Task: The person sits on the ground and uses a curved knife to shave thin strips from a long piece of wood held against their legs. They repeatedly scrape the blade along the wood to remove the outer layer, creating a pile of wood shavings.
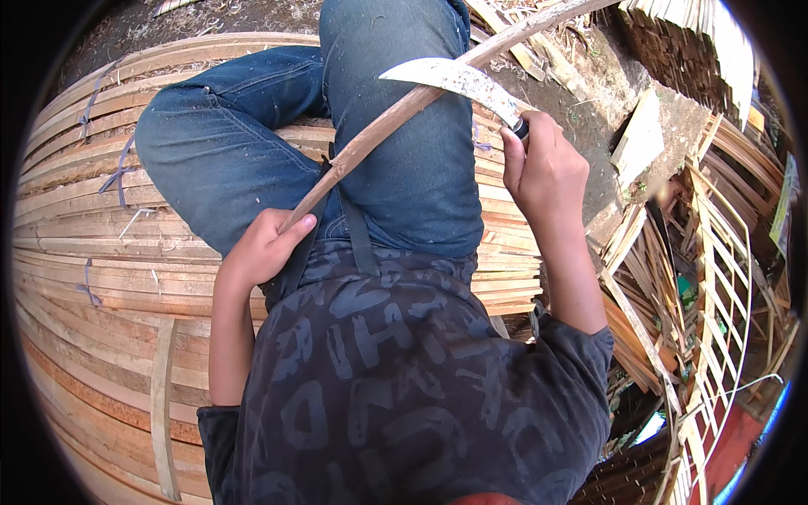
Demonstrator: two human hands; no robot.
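My left hand [268, 248] is closed round the near end of a long brown wooden stick [370, 139]. The stick slants up to the right across my thigh and runs out past the top edge. In my right hand [547, 164] is a sickle [454, 77], gripped by its dark handle, which my fingers mostly cover. Its curved, stained metal blade points left and lies over the stick, above my raised knee; whether it touches the wood I cannot tell. My legs in blue jeans [404, 160] are bent beneath both.
I sit on stacked bundles of wooden slats [84, 227], tied with purple string [120, 175]. At right stand a concrete block [673, 126], a lattice of thin strips [715, 295] and loose wood pieces [648, 286]. More bundled strips [699, 42] rise at the top right.
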